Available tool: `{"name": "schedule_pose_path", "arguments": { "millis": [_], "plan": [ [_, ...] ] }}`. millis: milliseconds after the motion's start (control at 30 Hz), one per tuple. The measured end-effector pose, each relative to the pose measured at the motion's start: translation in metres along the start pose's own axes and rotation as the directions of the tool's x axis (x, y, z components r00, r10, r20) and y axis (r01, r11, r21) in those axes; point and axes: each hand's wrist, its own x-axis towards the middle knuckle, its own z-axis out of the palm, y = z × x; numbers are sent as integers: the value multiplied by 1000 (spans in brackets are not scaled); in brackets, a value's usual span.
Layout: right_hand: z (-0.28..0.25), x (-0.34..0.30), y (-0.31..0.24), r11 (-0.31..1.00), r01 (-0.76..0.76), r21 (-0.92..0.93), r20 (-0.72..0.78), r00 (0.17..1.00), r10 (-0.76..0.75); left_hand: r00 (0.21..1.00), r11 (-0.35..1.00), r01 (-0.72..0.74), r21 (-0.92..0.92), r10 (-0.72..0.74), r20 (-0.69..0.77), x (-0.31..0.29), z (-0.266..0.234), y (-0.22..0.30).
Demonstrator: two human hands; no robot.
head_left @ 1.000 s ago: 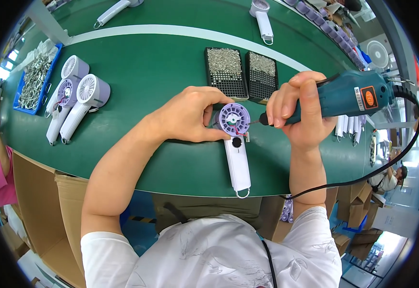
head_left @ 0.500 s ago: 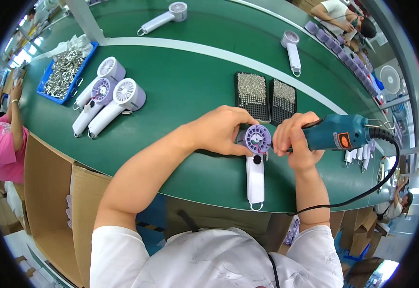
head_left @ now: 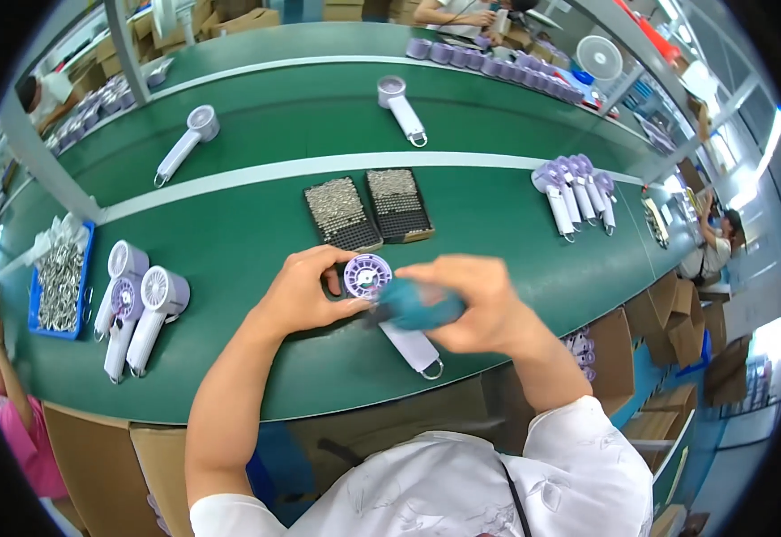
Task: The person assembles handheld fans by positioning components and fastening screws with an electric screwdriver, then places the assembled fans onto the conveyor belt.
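My left hand (head_left: 305, 291) curls its fingers and thumb around the round purple head of a handheld fan (head_left: 368, 276), whose spoked inside faces up. The fan's white handle (head_left: 413, 349) slants toward the table's near edge and ends in a wire loop. In my right hand (head_left: 489, 300) is a teal electric screwdriver (head_left: 422, 306), smeared by motion. Its tip end lies at the lower rim of the fan head, covering the joint with the handle; whether it touches is hidden. Just beyond my left hand are two black trays of small screws (head_left: 341, 215) (head_left: 399, 208).
Three white-and-purple fans (head_left: 162, 291) lie at the left beside a blue tray (head_left: 86, 300) of metal loops. Several more fans (head_left: 574, 192) rest at the right. Two single fans (head_left: 198, 125) (head_left: 395, 94) lie past the white divider strip (head_left: 310, 170). Cardboard boxes (head_left: 95, 465) stand below the table's near edge.
My view has turned rightward, so the table's things sit further left. The screwdriver has swung from pointing sideways to over the fan's lower rim. My left hand keeps its hold.
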Motion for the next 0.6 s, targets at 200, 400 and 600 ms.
{"name": "schedule_pose_path", "arguments": {
  "millis": [200, 400, 600],
  "plan": [
    [31, -79, -3, 890, -262, -374, 120, 938, 326, 995, 997, -73, 15, 74, -61, 4, 21, 5],
    [3, -117, 9, 782, -487, -389, -113, 868, 484, 975, 979, -205, -11, 203, -94, 2, 21, 6],
    [-61, -135, 101, 539, -753, -378, -407, 658, 634, 936, 969, -207, 135, 237, -260, 8, 16, -8]
  ]
}}
